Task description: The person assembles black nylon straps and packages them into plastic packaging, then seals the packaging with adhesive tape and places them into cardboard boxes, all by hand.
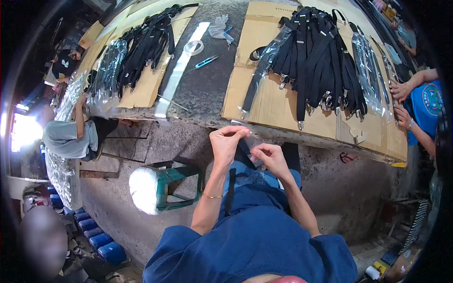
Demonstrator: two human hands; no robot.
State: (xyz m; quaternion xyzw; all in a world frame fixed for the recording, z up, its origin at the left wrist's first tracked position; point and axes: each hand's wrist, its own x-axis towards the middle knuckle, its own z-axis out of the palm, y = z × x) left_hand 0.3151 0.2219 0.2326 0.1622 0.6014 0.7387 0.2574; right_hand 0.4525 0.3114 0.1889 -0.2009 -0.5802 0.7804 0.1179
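Observation:
My left hand (226,144) pinches the upper end of a clear plastic sleeve (252,145) just off the table's front edge. Lower on the same sleeve, my right hand (270,158) grips its side with thumb and fingers. Something dark shows through the plastic, too small to make out. Beyond my hands, a pile of black straps with metal clips (318,61) lies on a cardboard sheet (236,89). Bagged straps (269,56) lie left of that pile. Another pile of black straps (148,42) rests on cardboard further left.
Between the cardboard sheets lie a tape roll (193,47), a teal cutter (206,62) and a cloth (220,28). A green stool (177,184) stands at left. Blue containers (112,253) line the floor. People work at both sides, one in blue (427,106) at right.

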